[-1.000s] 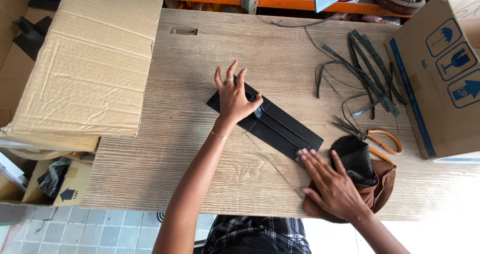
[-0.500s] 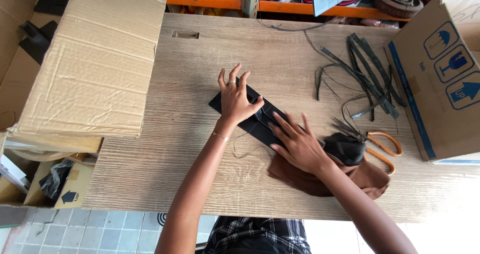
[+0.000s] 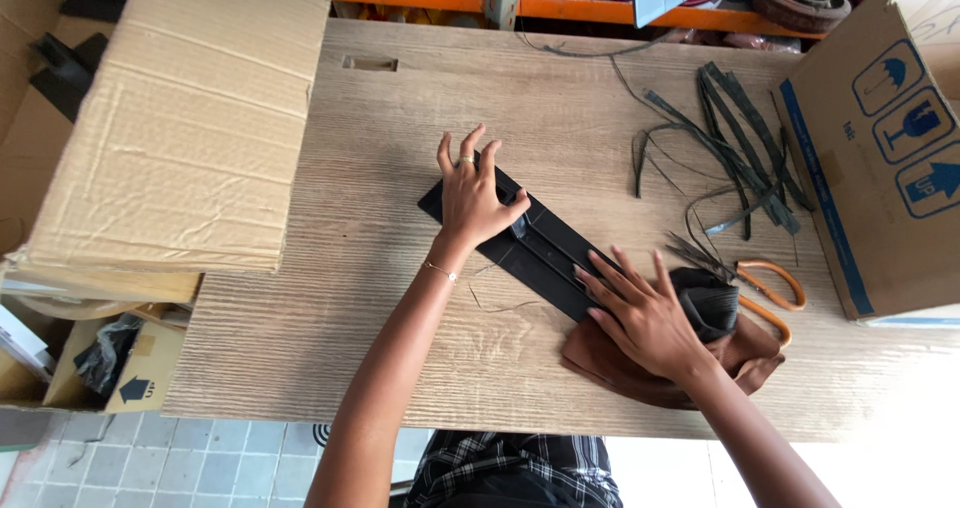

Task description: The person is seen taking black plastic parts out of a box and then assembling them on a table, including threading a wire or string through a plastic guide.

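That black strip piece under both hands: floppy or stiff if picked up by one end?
Probably floppy: the black strip piece lies flat on the wooden table, pressed down by the left hand and right hand. It looks thin, so likely light. The curled black offcuts nearby suggest similar limp material. It won't roll.

on the pale wood-grain table (image 3: 330,348) lie one flat black rectangular piece (image 3: 545,253), one crumpled brown leather piece (image 3: 620,368), one pair of orange-handled scissors (image 3: 770,288) and one heap of thin black offcut strips (image 3: 720,138). two hands press on the table: left (image 3: 470,198), right (image 3: 645,313). two brown cardboard boxes flank the table: left (image 3: 180,128), right (image 3: 890,148).
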